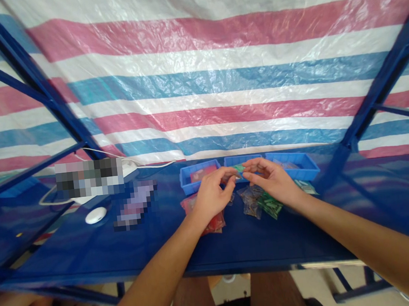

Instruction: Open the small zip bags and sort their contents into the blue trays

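Observation:
My left hand and my right hand are raised over the table, fingertips facing each other. Both have thumb and fingers brought together in a pinch. Something small and thin seems to be between them, too small to make out. Behind the fingers a bit of green shows in front of the middle blue bin. Under my left hand lie red plastic packets, partly covered. Between the hands rests a clear bag of small brownish pieces. Green packets lie beneath my right hand.
A left blue bin holds a pinkish packet; a right blue bin holds clear packets. White-green packets lie before it. Leftward are a white oval object, blurred-out items and a white cable. Blue metal posts frame a striped sheet.

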A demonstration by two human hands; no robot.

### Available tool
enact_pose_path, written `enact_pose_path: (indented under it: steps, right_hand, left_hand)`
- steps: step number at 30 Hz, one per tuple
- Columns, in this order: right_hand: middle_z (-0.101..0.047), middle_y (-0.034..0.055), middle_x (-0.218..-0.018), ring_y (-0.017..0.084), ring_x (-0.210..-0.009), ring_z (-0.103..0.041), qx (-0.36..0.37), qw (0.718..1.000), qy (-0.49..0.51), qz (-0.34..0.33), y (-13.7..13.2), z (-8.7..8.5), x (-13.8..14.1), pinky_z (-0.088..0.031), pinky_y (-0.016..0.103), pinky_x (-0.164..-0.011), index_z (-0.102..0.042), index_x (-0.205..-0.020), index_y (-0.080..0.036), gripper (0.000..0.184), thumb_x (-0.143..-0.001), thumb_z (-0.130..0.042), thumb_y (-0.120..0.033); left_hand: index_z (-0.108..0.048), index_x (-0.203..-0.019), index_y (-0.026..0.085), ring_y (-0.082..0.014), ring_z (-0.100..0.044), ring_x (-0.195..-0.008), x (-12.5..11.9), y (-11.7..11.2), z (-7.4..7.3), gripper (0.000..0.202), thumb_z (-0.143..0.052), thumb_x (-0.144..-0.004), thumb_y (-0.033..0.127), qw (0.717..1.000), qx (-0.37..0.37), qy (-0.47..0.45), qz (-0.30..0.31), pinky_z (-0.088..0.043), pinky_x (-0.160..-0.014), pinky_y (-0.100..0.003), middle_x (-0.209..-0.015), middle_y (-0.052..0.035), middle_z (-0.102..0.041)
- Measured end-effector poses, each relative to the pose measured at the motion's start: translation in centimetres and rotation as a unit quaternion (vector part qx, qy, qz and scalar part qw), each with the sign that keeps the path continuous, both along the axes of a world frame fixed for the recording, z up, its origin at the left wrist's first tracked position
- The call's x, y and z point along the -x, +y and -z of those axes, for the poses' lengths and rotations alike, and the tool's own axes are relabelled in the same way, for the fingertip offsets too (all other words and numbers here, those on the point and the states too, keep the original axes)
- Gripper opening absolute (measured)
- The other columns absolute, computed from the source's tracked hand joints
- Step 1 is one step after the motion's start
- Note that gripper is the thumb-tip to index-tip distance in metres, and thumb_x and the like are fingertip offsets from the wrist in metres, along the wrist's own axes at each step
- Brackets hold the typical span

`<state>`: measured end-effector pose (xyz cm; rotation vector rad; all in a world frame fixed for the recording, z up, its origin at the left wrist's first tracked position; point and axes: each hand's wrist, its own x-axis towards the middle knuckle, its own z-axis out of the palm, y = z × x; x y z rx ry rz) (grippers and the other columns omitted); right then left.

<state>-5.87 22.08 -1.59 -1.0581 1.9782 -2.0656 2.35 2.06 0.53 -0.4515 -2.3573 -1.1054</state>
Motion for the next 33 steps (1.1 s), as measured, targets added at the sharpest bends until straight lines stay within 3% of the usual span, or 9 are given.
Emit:
enact_pose_path:
  steps: [2,5,12,18,22,25,28,33]
  right_hand:
    - [-0.076,0.0055,-0.106,0.022,-0.1,-0.069,-0.012,1.0,0.004,-0.024,0.05,0.3,0.22,-0.057,0.035,-0.084,-0.073,-0.112,-0.025,0.034,-0.086,-0.082,-0.045]
    - [-0.076,0.0043,-0.098,0.019,-0.084,-0.068,-0.032,0.999,-0.004,-0.043,0.01,0.49,0.28,-0.056,0.034,-0.078,-0.074,-0.105,-0.023,0.03,-0.086,-0.082,-0.045]
    - [-0.067,-0.0038,-0.073,0.016,-0.062,-0.063,0.011,0.999,-0.046,0.027,-0.07,0.16,0.41,-0.051,0.031,-0.063,-0.063,-0.098,-0.026,0.029,-0.084,-0.082,-0.044]
    - [-0.074,0.0012,-0.089,0.02,-0.078,-0.07,-0.001,0.998,-0.039,-0.042,-0.07,-0.31,-0.33,-0.058,0.036,-0.076,-0.069,-0.101,-0.026,0.028,-0.087,-0.079,-0.049]
    - [-0.075,0.0047,-0.1,0.021,-0.082,-0.07,-0.018,0.999,-0.024,-0.038,-0.09,-0.44,-0.52,-0.06,0.038,-0.078,-0.074,-0.099,-0.025,0.031,-0.093,-0.071,-0.055]
    - [-0.073,0.0048,-0.102,0.022,-0.09,-0.069,-0.01,1.0,0.004,0.026,0.0,-0.23,-0.14,-0.06,0.035,-0.075,-0.071,-0.102,-0.026,0.032,-0.088,-0.077,-0.053]
    - [-0.07,0.0063,-0.117,0.023,-0.106,-0.067,0.01,0.997,0.028,0.065,0.1,0.1,0.21,-0.059,0.034,-0.082,-0.067,-0.116,-0.027,0.042,-0.083,-0.084,-0.048]
    - [-0.075,0.0059,-0.105,0.022,-0.095,-0.07,-0.009,1.0,0.021,-0.008,0.11,0.43,0.24,-0.057,0.037,-0.086,-0.072,-0.108,-0.025,0.034,-0.085,-0.083,-0.048]
  left_hand:
    - [-0.066,-0.119,0.021,-0.0206,-0.077,-0.096,0.01,0.06,0.09,0.021,-0.06,-0.1,0.026,1.0,-0.016,-0.009,0.015,-0.06,-0.087,-0.032,-0.107,-0.0047,-0.08]
    - [-0.061,-0.123,0.021,-0.0202,-0.077,-0.095,0.05,0.06,0.2,0.025,-0.062,-0.099,0.028,0.999,-0.024,-0.009,0.023,-0.06,-0.085,-0.032,-0.105,-0.0041,-0.08]
    - [-0.07,-0.112,0.019,-0.0196,-0.071,-0.095,0.03,-0.14,-0.06,0.019,-0.067,-0.098,0.031,0.996,0.023,0.078,-0.04,-0.058,-0.08,-0.031,-0.11,-0.0082,-0.073]
    - [-0.074,-0.121,0.021,-0.0194,-0.071,-0.094,0.03,0.12,-0.01,0.03,-0.073,-0.094,0.034,0.997,0.036,0.038,0.048,-0.058,-0.077,-0.03,-0.117,-0.0094,-0.074]
    - [-0.077,-0.109,0.02,-0.0202,-0.072,-0.092,0.26,-0.13,0.04,0.018,-0.065,-0.099,0.029,0.999,0.036,0.028,0.004,-0.057,-0.078,-0.031,-0.105,-0.0079,-0.077]
    - [-0.077,-0.107,0.02,-0.0203,-0.073,-0.089,0.32,-0.27,0.02,0.018,-0.063,-0.099,0.029,0.999,0.031,0.018,-0.024,-0.056,-0.075,-0.031,-0.101,-0.0071,-0.079]
    - [-0.075,-0.111,0.021,-0.0203,-0.075,-0.092,0.2,-0.16,-0.04,0.019,-0.063,-0.099,0.029,1.0,0.022,0.012,-0.014,-0.058,-0.079,-0.031,-0.105,-0.0062,-0.08]
    - [-0.069,-0.121,0.022,-0.02,-0.075,-0.098,-0.04,0.04,-0.1,0.024,-0.063,-0.099,0.028,1.0,0.002,0.006,0.012,-0.057,-0.083,-0.031,-0.11,-0.0048,-0.079]
